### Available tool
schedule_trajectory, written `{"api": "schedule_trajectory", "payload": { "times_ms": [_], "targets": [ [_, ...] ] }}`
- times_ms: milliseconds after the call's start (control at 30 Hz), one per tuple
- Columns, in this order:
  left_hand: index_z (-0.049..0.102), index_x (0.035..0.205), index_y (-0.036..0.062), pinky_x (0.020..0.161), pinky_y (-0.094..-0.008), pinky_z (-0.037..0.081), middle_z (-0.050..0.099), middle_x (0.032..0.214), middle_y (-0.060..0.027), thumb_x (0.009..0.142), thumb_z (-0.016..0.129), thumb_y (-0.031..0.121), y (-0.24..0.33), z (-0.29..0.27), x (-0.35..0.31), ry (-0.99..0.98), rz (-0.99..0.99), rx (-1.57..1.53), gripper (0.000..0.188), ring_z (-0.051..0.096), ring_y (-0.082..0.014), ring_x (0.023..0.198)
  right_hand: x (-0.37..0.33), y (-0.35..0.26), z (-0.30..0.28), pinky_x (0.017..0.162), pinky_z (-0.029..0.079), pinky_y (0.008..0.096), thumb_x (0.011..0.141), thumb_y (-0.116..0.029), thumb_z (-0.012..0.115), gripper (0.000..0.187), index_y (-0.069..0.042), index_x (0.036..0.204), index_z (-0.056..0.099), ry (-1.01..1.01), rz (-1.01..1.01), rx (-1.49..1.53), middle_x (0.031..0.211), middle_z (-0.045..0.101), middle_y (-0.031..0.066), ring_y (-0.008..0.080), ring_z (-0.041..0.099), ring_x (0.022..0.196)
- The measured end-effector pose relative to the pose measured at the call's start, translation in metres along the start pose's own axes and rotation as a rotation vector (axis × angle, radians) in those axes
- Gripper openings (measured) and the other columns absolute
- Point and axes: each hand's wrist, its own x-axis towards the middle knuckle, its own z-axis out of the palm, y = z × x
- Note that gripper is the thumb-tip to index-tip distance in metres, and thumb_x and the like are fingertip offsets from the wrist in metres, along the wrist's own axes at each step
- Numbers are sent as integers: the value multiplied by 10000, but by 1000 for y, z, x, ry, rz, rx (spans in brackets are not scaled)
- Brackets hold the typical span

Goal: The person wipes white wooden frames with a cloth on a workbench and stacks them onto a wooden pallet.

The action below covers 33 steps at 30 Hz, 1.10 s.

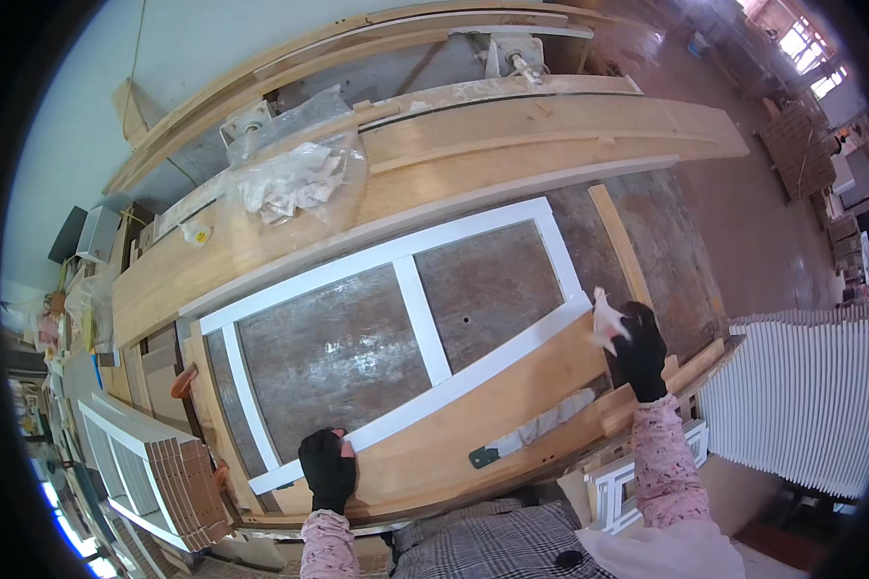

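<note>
A white rectangular frame (413, 304) with inner crossbars lies tilted across the workbench. My left hand (328, 470), in a black glove with bare fingertips, is closed on the frame's near rail toward its left end. By the frame's near right corner, my right hand (644, 355), also black-gloved, is closed around a crumpled white cloth (608, 322). The cloth sticks out past the fingers toward the frame's corner. Between my hands, on a plywood strip (425, 454), rests a long flat tool with a green end (484, 456) and a pale, whitish length.
Beyond the frame, a long board (425, 159) carries a clear plastic bag with white cloths (294, 183). A wooden strip (621, 241) lies right of the frame. White frames stand stacked at left (145, 473); many thin white panels (801, 400) stand at right.
</note>
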Motion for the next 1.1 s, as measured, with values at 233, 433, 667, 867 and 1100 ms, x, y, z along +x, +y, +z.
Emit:
{"api": "schedule_trajectory", "payload": {
  "times_ms": [233,433,667,867,1100],
  "targets": [
    [656,1073,45,901,-482,434,613,1066,-174,867,626,219,2,2,-3,2,-23,6,271,563,-377,1033,64,-42,32,834,480,462,777,-404,788,413,-84,1018,688,-79,-123,-282,1000,692,114,362,623,949],
    [659,1066,61,901,-494,427,616,1077,-167,852,628,217,0,4,-2,19,-23,-37,267,550,-371,1035,83,-23,58,799,512,440,704,-390,835,459,-77,1002,680,-178,-6,-73,965,686,132,342,663,932],
    [657,1063,58,892,-493,426,625,1047,-157,860,634,213,-2,0,3,-6,-23,-51,257,559,-367,1012,93,15,67,818,524,439,781,-245,782,317,-43,1000,672,-206,-85,103,971,695,172,367,675,928],
    [657,1047,54,883,-488,429,632,1040,-147,843,654,187,-2,-3,3,27,9,-89,244,571,-363,1004,115,-1,33,896,485,494,790,-223,757,256,-80,995,701,-244,-189,-322,945,713,166,386,664,946],
    [659,1053,57,874,-481,434,635,1036,-142,833,667,186,-5,-5,3,14,-6,-104,255,575,-360,998,99,8,6,961,482,477,853,-162,689,365,-29,1188,630,23,-308,-262,1155,664,190,391,629,1053]
  ]
}}
